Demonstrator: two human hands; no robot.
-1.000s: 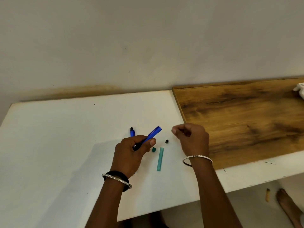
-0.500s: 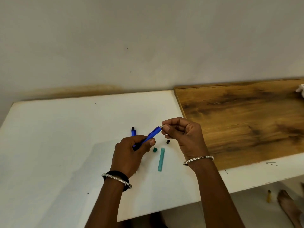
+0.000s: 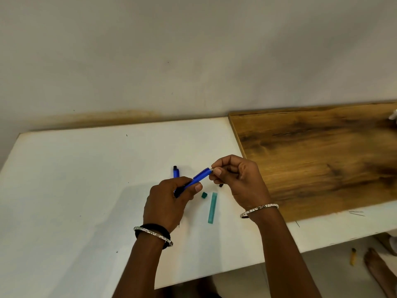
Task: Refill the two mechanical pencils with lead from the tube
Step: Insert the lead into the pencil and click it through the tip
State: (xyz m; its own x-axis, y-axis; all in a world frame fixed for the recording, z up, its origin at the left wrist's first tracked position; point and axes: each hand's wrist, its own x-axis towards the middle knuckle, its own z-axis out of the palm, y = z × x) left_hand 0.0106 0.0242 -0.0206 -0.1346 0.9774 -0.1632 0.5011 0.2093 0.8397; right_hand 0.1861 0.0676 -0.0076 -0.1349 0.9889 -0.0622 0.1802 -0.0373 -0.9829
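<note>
A blue pencil (image 3: 198,177) sits near the middle of the frame, tilted so its upper end points up and to the right. The left hand (image 3: 169,203) is wrapped around its lower, darker end, with the thumb pressed along the barrel. The right hand (image 3: 238,179) meets the pencil's upper end, its thumb and forefinger pinched narrowly at the tip, where a small pale bit shows; whether a lead lies between those fingers is too fine to tell.

Just left of the held pencil, a second blue pencil (image 3: 176,171) lies on the white table (image 3: 75,179), mostly hidden behind the left hand. Below the two hands, a green tube (image 3: 212,207) lies flat and nearly upright in the frame, with its small green cap (image 3: 204,195) just beside it on the left. A tiny black cap (image 3: 221,185) rests under the right hand.

A brown wooden board (image 3: 322,158) covers the right part of the table. Both wrists wear silver bangles.
</note>
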